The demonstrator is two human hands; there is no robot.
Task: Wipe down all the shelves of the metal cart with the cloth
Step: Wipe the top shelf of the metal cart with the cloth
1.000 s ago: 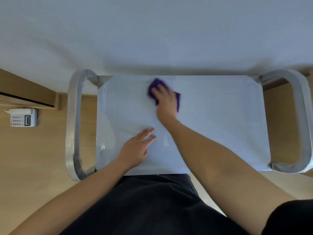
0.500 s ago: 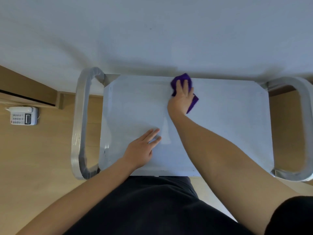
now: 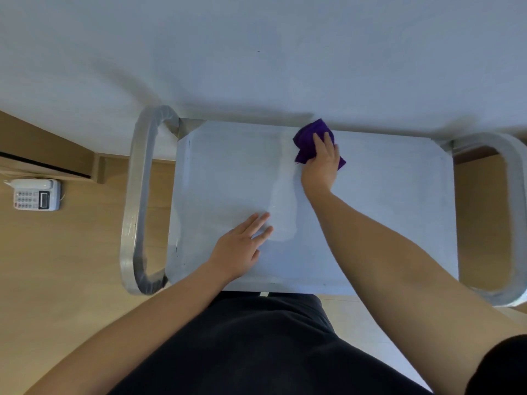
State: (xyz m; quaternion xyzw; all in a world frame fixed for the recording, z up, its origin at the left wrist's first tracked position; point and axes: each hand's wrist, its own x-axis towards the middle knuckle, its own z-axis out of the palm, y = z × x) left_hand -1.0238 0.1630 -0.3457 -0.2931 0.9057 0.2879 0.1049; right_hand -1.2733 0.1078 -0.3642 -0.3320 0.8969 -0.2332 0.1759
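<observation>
The metal cart's top shelf (image 3: 385, 212) fills the middle of the view, seen from above. A purple cloth (image 3: 306, 139) lies crumpled near the shelf's far edge, a little right of centre. My right hand (image 3: 320, 166) presses down on the cloth, its fingers laid over it and the thumb at its left side. My left hand (image 3: 242, 248) rests flat on the shelf near the front left, fingers straight and spread. The lower shelves are hidden under the top one.
A curved metal handle (image 3: 134, 201) loops out at the cart's left end and another handle (image 3: 516, 212) at the right end. The cart stands against a white wall (image 3: 256, 52). A white telephone (image 3: 35, 195) lies on the wooden floor at the left.
My right hand has slid the cloth from left of centre toward the right along the shelf's far edge. My left hand has stayed flat in the same spot.
</observation>
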